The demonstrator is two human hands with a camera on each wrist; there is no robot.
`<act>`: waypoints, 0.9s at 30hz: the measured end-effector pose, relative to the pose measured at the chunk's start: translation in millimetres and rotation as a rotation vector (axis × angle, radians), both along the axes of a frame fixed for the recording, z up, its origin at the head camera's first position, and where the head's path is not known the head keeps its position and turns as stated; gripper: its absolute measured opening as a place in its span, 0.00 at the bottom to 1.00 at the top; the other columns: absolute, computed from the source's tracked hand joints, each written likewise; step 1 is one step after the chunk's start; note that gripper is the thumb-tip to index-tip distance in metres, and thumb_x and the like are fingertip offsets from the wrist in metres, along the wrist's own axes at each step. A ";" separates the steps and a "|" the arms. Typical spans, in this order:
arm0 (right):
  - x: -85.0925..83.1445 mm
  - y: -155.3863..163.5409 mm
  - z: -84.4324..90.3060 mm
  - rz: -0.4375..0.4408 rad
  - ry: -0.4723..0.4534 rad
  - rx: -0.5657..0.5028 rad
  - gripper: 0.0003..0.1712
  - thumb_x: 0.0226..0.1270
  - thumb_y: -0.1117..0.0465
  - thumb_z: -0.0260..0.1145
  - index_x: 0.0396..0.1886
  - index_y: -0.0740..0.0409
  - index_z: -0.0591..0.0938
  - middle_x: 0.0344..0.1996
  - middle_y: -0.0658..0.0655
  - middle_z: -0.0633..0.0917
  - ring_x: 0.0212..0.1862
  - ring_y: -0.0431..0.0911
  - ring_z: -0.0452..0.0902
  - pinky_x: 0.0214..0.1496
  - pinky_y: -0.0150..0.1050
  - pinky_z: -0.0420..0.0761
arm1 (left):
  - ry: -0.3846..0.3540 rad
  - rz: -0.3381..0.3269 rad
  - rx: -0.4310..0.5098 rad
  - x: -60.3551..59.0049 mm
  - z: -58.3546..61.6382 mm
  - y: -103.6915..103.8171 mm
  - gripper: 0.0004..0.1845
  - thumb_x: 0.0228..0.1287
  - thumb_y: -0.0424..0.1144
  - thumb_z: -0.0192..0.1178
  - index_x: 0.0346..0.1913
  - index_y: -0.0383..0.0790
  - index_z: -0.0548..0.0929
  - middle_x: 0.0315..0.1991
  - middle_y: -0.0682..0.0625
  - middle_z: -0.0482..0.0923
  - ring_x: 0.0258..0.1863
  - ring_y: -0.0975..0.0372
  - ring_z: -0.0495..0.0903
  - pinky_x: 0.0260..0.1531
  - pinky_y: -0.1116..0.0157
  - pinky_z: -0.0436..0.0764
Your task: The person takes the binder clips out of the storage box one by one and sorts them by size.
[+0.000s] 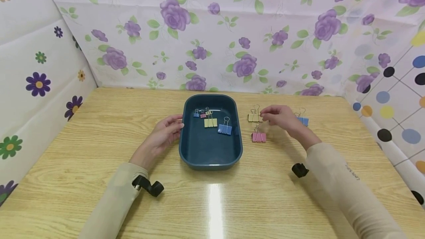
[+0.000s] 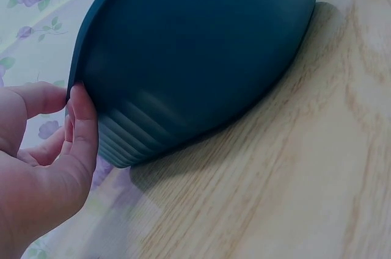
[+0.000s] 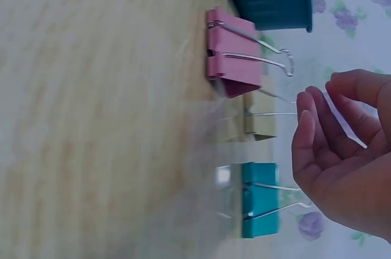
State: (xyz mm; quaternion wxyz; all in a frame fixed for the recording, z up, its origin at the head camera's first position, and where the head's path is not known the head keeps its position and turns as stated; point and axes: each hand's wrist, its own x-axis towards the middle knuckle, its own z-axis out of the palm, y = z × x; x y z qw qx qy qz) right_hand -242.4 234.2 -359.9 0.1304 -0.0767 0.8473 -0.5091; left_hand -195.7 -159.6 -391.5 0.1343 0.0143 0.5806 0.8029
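Right of the tray (image 1: 212, 158), my right hand (image 1: 280, 118) hovers with fingers loosely bent, holding nothing, fingertips (image 3: 305, 109) just at the wire handles of the yellow binder clip (image 1: 254, 116). That clip stands on the desk (image 1: 99, 150) right of the tray, the pink clip (image 1: 258, 137) nearer me, the blue clip (image 1: 303, 120) farther right. I judge the yellow clip light, stiff and springy; its thin wire loops are the place to pinch, the smooth body likelier to slip. Left of the tray, my left hand (image 1: 162, 135) rests open, fingers touching the rim. Inside the tray lie several more clips (image 1: 212, 119). No label reads clearly; the print on my right sleeve (image 1: 352, 172) is too small.
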 end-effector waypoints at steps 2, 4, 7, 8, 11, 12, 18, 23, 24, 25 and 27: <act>-1.4 -1.0 4.7 -0.008 0.009 0.003 0.21 0.73 0.59 0.58 0.58 0.70 0.76 0.54 0.70 0.78 0.53 0.61 0.73 0.54 0.54 0.75 | 0.004 -0.002 0.001 -0.4 -0.1 0.3 0.23 0.70 0.22 0.48 0.66 0.24 0.61 0.41 0.49 0.77 0.35 0.65 0.79 0.36 0.70 0.79; -2.7 -2.8 10.9 -0.012 0.019 0.009 0.21 0.74 0.58 0.58 0.58 0.70 0.76 0.54 0.69 0.77 0.54 0.59 0.73 0.55 0.53 0.74 | 0.003 -0.001 -0.002 -0.3 0.0 0.3 0.23 0.70 0.22 0.48 0.66 0.24 0.61 0.42 0.48 0.77 0.35 0.64 0.79 0.36 0.70 0.80; -4.9 -7.5 22.2 -0.006 0.039 0.011 0.22 0.74 0.56 0.57 0.58 0.68 0.76 0.56 0.66 0.77 0.55 0.55 0.73 0.57 0.53 0.73 | 0.000 -0.003 -0.010 0.2 0.8 0.1 0.23 0.70 0.23 0.49 0.66 0.24 0.60 0.43 0.47 0.77 0.37 0.64 0.79 0.37 0.69 0.80; -5.6 -9.7 26.4 0.000 0.047 0.009 0.22 0.75 0.56 0.57 0.58 0.68 0.76 0.56 0.65 0.77 0.56 0.53 0.73 0.57 0.52 0.73 | -0.003 -0.002 -0.013 0.3 1.2 0.2 0.24 0.70 0.23 0.49 0.67 0.24 0.61 0.44 0.47 0.77 0.37 0.63 0.79 0.38 0.69 0.80; -7.2 -19.4 38.7 0.010 0.077 0.004 0.20 0.75 0.55 0.56 0.57 0.65 0.76 0.56 0.63 0.78 0.56 0.51 0.74 0.56 0.48 0.75 | -0.009 -0.005 -0.021 0.9 2.3 0.1 0.24 0.71 0.24 0.49 0.67 0.25 0.60 0.46 0.46 0.76 0.38 0.63 0.79 0.38 0.69 0.79; -7.9 -23.2 42.4 0.008 0.081 0.004 0.20 0.75 0.55 0.56 0.57 0.64 0.77 0.55 0.62 0.79 0.55 0.50 0.74 0.55 0.47 0.75 | -0.012 -0.004 -0.024 1.0 2.7 0.3 0.24 0.71 0.24 0.49 0.67 0.25 0.60 0.46 0.45 0.76 0.38 0.63 0.79 0.38 0.69 0.79; -11.1 -49.3 57.9 0.008 0.106 -0.023 0.17 0.74 0.56 0.58 0.54 0.62 0.79 0.51 0.59 0.81 0.53 0.48 0.76 0.51 0.42 0.77 | -0.017 0.001 -0.010 1.3 2.7 -0.3 0.23 0.70 0.24 0.49 0.66 0.26 0.61 0.45 0.46 0.76 0.37 0.64 0.79 0.37 0.69 0.80; -10.1 -73.1 70.3 0.027 0.115 -0.089 0.17 0.74 0.59 0.57 0.54 0.65 0.78 0.53 0.62 0.80 0.52 0.50 0.77 0.54 0.44 0.76 | -0.018 0.005 -0.006 0.7 2.3 0.4 0.23 0.70 0.23 0.49 0.66 0.26 0.62 0.45 0.46 0.76 0.37 0.64 0.79 0.37 0.69 0.80; -10.1 -77.7 72.7 0.029 0.115 -0.102 0.17 0.74 0.60 0.58 0.55 0.66 0.78 0.53 0.63 0.80 0.52 0.50 0.77 0.54 0.45 0.76 | -0.017 0.004 -0.004 0.5 2.0 0.2 0.23 0.70 0.23 0.49 0.66 0.26 0.61 0.45 0.46 0.76 0.37 0.64 0.79 0.37 0.69 0.80; -10.1 -82.1 74.9 0.033 0.114 -0.116 0.17 0.74 0.60 0.58 0.55 0.66 0.78 0.53 0.63 0.80 0.52 0.50 0.77 0.55 0.45 0.76 | -0.017 0.005 -0.006 0.3 1.8 0.3 0.23 0.70 0.23 0.49 0.66 0.26 0.61 0.45 0.46 0.76 0.37 0.64 0.79 0.37 0.69 0.80; -10.5 -90.1 78.8 0.038 0.116 -0.130 0.17 0.74 0.59 0.58 0.55 0.67 0.78 0.53 0.63 0.80 0.53 0.50 0.77 0.55 0.45 0.76 | -0.017 0.005 0.003 -0.2 1.4 0.1 0.23 0.70 0.23 0.49 0.66 0.25 0.61 0.44 0.47 0.77 0.37 0.64 0.79 0.37 0.69 0.80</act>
